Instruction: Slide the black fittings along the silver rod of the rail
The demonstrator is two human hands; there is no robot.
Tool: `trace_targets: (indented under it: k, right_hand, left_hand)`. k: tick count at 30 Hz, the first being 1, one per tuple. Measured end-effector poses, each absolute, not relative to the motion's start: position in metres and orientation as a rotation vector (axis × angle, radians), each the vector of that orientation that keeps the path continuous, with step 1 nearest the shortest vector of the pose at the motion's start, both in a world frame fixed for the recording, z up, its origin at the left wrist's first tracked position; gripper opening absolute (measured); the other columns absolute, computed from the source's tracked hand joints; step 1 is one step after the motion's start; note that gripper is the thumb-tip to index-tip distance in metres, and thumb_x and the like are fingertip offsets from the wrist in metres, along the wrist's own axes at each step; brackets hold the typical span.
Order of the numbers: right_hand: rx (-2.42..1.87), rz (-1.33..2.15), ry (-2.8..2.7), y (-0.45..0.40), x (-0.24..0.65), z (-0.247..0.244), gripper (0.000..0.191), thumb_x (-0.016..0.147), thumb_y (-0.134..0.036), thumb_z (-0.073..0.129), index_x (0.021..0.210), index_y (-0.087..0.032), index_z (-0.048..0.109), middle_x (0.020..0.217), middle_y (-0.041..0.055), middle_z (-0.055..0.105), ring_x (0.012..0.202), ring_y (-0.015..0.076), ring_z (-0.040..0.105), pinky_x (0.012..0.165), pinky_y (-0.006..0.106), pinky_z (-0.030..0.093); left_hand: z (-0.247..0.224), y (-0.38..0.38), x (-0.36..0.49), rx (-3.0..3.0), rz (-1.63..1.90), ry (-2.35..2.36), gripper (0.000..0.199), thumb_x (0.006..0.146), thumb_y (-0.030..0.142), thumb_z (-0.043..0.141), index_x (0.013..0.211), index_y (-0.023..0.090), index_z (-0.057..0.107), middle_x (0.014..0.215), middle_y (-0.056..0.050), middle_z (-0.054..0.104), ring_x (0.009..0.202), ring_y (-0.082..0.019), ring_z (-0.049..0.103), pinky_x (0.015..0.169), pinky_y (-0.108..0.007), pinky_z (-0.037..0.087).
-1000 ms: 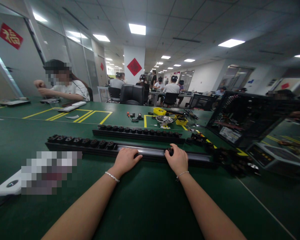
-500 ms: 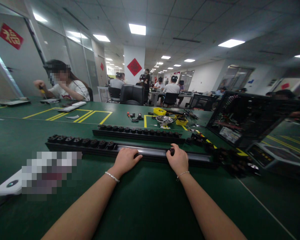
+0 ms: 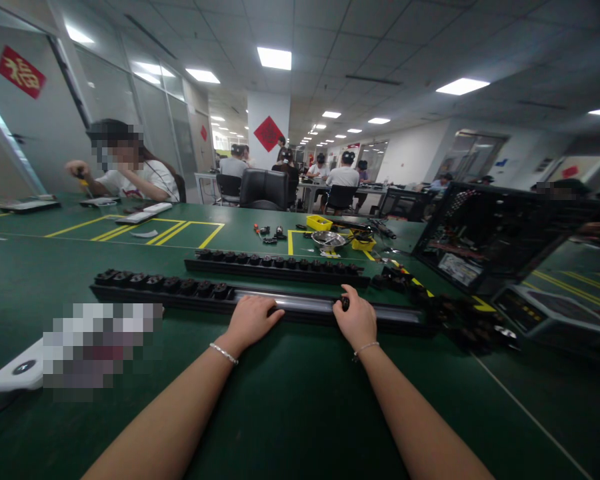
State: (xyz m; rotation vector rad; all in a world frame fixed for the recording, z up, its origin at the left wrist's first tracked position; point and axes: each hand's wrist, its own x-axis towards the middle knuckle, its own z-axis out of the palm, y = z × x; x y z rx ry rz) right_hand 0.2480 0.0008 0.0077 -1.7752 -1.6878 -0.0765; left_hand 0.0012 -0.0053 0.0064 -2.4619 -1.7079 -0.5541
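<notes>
A long black power strip housing (image 3: 300, 304) lies across the green table in front of me. A row of black round socket modules (image 3: 173, 285) fills its left part, while a bare shiny channel shows in the middle and right. My left hand (image 3: 253, 317) is closed over the near edge of the housing, beside the last seated module. A small dark part shows by its thumb, mostly hidden. My right hand (image 3: 356, 319) pinches a black socket module (image 3: 345, 303) at the channel, index finger raised. Behind lies a second power strip (image 3: 275, 267) with a full row of modules.
Loose black modules (image 3: 473, 323) are heaped at the right end of the housing. Farther back are a metal bowl (image 3: 329, 240), yellow bins (image 3: 319, 223) and an open computer case (image 3: 500, 233). A white device (image 3: 20, 370) lies left. A co-worker (image 3: 135, 170) sits across the table.
My right index finger has lifted very slightly. Both hands otherwise stay in the same place, and the housing has barely moved.
</notes>
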Motion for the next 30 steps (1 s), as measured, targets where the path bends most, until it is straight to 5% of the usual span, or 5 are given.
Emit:
trace_targets:
  k: [30]
  right_hand:
    - [-1.763, -0.035, -1.609, 0.0020, 0.2512, 0.0057, 0.049, 0.077, -0.016, 0.041, 0.126, -0.018, 0.046, 0.117, 0.0088, 0.058, 0.105, 0.0202, 0.054, 0.090, 0.033, 0.040]
  left_hand:
    - [0.0033, -0.0033, 0.0003, -2.458, -0.599, -1.676, 0.038, 0.086, 0.050, 0.038, 0.080, 0.023, 0.063, 0.082, -0.003, 0.069, 0.083, -0.022, 0.060, 0.075, -0.035, 0.039]
